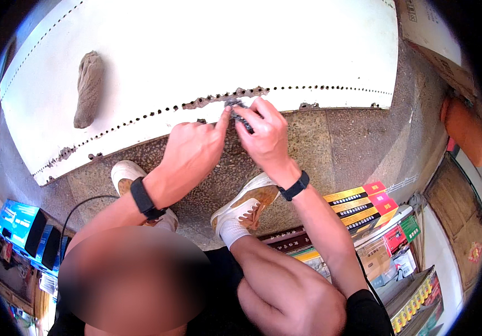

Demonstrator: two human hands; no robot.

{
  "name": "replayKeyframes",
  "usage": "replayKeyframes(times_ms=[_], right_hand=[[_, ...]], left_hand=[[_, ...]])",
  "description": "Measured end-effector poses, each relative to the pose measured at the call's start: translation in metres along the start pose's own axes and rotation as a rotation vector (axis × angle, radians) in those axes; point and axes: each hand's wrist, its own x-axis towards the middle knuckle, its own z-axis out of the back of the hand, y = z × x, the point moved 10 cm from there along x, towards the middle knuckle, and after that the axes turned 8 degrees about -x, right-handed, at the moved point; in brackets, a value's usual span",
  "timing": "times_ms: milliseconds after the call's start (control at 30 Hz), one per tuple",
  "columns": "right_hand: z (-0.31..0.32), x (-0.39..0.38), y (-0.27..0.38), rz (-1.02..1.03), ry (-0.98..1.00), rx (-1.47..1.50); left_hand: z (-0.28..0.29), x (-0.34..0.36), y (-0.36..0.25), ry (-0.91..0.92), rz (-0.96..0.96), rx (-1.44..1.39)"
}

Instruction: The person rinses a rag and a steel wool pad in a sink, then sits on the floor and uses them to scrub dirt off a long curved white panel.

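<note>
Right hand (pixel 266 134) pinched a dark piece (pixel 245 120) at the white surface's (pixel 224 45) chipped near edge. Left hand (pixel 196 143) pointed an index finger onto it, apparently steadying; couldn't tell whether its curled fingers held anything. Brown lump (pixel 88 89) lay left, likely parked within reach. Yellow boxes (pixel 358 208) bore print.

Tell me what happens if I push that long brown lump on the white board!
The brown lump would probably dent, since its creased surface looks like clay. It might roll unevenly, being long and roundish but bumpy. It may feel heavy, because it looks thick and solid.
</note>
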Motion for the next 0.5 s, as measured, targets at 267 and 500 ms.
replayKeyframes(times_ms=[267, 500], right_hand=[[0.046, -0.005, -0.068, -0.249, -0.108, -0.048], [0.051, 0.020, -0.063, -0.210, -0.138, -0.074]], left_hand=[[-0.008, 0.064, -0.044, 0.014, -0.166, 0.034], [0.010, 0.076, -0.034, -0.128, -0.152, -0.072]])
